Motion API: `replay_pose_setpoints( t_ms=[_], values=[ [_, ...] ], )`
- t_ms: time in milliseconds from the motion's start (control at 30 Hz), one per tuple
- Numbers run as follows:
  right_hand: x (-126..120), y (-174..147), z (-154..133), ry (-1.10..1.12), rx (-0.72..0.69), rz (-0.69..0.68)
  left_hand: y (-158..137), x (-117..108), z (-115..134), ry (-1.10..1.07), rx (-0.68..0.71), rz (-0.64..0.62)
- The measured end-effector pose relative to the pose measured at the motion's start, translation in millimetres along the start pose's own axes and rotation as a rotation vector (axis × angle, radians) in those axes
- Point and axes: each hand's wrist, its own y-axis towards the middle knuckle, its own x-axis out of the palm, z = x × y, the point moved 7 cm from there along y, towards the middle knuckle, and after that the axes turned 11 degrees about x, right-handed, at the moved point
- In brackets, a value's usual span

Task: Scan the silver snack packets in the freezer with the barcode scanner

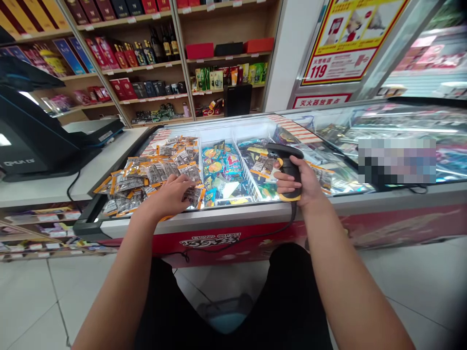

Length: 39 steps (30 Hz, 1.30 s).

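My left hand (170, 194) rests on a pile of small clear packets (134, 177) with orange edges. Its fingers are apart and slightly bent over the packets at the pile's right side; the thumb is hidden. The pile lies on the glass top of a chest freezer (255, 216). In my right hand (306, 180) is a black and yellow barcode scanner (286, 149), gripped by its handle above the freezer's front edge. The scanner's cable (288, 226) hangs down the red front. More orange-edged packets (262, 166) lie just left of the scanner, and some lie behind my right hand.
Blue snack bags (222, 167) show in white wire baskets inside the freezer. A dark checkout terminal (32, 121) stands on the counter (47, 187) at left. Stocked shelves (146, 65) line the back. A blurred patch covers something at right.
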Motion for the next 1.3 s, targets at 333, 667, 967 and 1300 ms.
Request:
replay_pose_setpoints(
  t_ms=[333,667,967,1300],
  values=[
    [9,-2,3,-0.089,-0.019,0.046,66,-21,24,-0.043,-0.122,0.263],
    [17,-1,13,-0.271,0.092,-0.009,158,9,32,-0.789,-0.343,0.676],
    [19,-1,13,-0.272,0.077,-0.001,155,26,48,-0.565,-0.096,0.628],
    [15,-1,11,-0.246,0.056,-0.016,156,29,52,-0.55,-0.042,0.637]
  ],
)
